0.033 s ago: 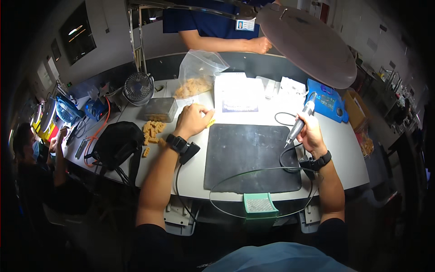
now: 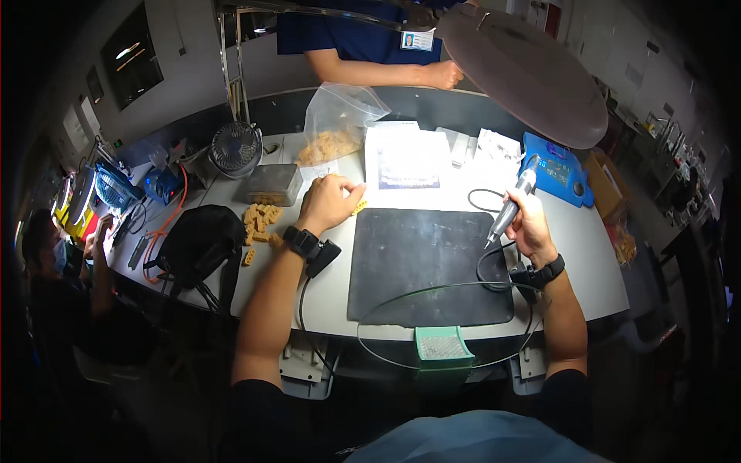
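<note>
My right hand (image 2: 527,220) grips a slim silver-grey rotary tool handpiece (image 2: 505,216) like a pen, its thin tip pointing down over the right side of a black mat (image 2: 428,266). My left hand (image 2: 330,204) is closed beside the mat's far left corner. A small yellow block with dark dots (image 2: 360,207) pokes out from under its fingers; most of it is hidden. Left of that hand lies a pile of loose yellow blocks (image 2: 262,221), with one dotted block (image 2: 248,257) apart from them. Both wrists wear black straps with cabled units.
Behind the mat are white papers (image 2: 405,154), a clear bag of yellow pieces (image 2: 332,143), a lidded box (image 2: 272,185) and a blue control unit (image 2: 557,174). A black pouch (image 2: 202,243) sits left. A round lamp head (image 2: 525,77) overhangs; a clear disc (image 2: 386,301) spans the front edge.
</note>
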A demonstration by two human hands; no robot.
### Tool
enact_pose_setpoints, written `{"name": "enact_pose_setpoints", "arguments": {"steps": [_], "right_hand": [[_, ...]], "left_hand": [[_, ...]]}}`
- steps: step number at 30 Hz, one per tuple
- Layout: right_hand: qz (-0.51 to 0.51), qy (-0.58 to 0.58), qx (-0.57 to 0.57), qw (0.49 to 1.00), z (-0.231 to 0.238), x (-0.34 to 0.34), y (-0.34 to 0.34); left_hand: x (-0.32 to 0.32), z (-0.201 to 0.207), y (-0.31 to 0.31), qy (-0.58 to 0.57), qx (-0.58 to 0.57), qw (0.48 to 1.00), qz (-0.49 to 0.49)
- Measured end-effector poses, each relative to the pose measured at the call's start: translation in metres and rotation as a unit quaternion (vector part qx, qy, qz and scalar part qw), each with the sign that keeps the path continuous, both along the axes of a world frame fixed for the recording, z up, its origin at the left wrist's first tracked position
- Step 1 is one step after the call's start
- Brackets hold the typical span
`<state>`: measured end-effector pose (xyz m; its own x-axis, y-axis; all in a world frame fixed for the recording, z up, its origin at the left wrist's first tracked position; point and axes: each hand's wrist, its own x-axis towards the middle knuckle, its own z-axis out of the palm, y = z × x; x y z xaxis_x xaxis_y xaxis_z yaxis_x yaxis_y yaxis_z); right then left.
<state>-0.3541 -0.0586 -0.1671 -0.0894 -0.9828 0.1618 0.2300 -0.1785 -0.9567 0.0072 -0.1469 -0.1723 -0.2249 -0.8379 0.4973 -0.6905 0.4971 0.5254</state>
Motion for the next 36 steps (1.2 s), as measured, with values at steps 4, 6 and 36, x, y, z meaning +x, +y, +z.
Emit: {"name": "enact_pose_setpoints", "arguments": {"steps": [4,6,36], "right_hand": [[0.001,0.009,0.007,1.000,0.005,0.002,-0.001],[-0.004,0.011,0.008,1.000,0.004,0.000,0.000],[-0.002,0.018,0.005,1.000,0.014,-0.001,0.011]], "left_hand": [[0.002,-0.003,-0.008,-0.010,-0.011,1.000,0.007],[0.000,-0.004,-0.006,-0.016,0.010,1.000,0.011],[-0.010,-0.007,-0.007,-0.024,0.024,0.999,0.002]]}}
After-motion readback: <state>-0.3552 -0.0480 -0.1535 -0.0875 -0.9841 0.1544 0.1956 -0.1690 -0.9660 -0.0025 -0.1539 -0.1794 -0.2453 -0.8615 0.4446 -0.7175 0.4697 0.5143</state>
